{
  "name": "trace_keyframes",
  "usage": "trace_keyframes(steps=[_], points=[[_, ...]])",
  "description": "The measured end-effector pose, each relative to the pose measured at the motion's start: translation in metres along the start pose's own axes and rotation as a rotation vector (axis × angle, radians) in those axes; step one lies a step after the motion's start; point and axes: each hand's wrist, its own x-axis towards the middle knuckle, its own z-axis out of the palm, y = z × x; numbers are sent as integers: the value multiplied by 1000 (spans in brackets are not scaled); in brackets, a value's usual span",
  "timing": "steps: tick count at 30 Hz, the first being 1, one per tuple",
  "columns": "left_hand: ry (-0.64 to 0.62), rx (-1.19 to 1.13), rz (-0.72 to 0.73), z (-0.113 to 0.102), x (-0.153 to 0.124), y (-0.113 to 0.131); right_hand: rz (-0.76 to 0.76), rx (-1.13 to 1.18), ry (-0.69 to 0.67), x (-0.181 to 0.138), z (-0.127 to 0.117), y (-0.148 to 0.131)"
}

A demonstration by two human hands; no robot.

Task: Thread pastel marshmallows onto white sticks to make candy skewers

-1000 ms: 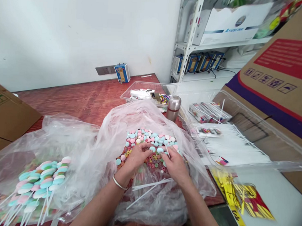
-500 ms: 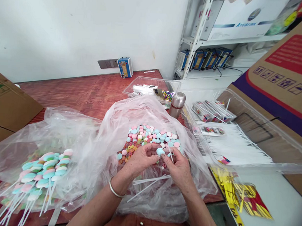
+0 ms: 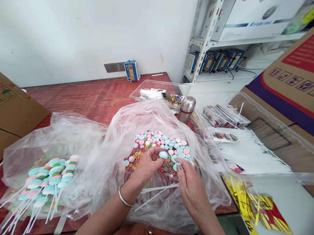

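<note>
Between the thumb and fingers of my left hand [image 3: 150, 162] is a pale blue marshmallow [image 3: 163, 155]. To its right, my right hand [image 3: 189, 178] is closed in a pinch over the candies; whatever it holds is hidden by the fingers. Beneath both hands an opened clear plastic bag [image 3: 128, 112] bears pink, white and blue marshmallows [image 3: 171, 139] and small ring gummies [image 3: 136, 158]. Several white sticks [image 3: 158, 191] lie on the bag's near part, between my forearms. At the left, finished-looking marshmallow skewers [image 3: 55, 171] rest on another plastic bag [image 3: 74, 127].
Behind the bag stand a steel flask [image 3: 187, 108] and a clear tray [image 3: 143, 83] with a phone. On the right, a large clear bin [image 3: 215, 159] contains white sticks and packets. Yellow twist-tie packs [image 3: 270, 211] lie near it. Cardboard boxes [image 3: 15, 106] flank both sides.
My hands have moved apart, the right one shifting right and down. The white stick seen at its fingers no longer shows. The blue marshmallow stays with my left hand.
</note>
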Motion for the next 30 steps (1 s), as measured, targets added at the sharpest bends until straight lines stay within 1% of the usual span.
trace_keyframes(steps=[2, 4, 8, 10, 13, 16, 18, 23, 28, 30], points=[[40, 14, -6, -1, 1, 1, 34, -53, -93, -8, 1, 0], [54, 11, -6, -1, 1, 1, 56, -57, -134, -13, 3, -2], [55, 38, 37, -1, 1, 0, 5, 29, -61, -16, 5, -10], [68, 36, 48, -2, 1, -1, -8, 42, -59, -16, 5, -13], [92, 37, 24, -2, 2, -1, 40, 8, -132, -15, 7, -13], [80, 49, 25, -2, 1, -2, 75, -36, -212, -14, 10, -11], [66, 37, 42, -2, 1, -3, 81, -58, -233, -13, 12, -10], [51, 72, 79, -3, 1, -8, 96, -80, -244, -11, 15, -11], [37, 134, 111, -3, -1, -11, 112, 16, -217, -9, 17, -10], [25, 140, 126, -2, -1, -12, 145, 79, -223, -9, 18, -9]])
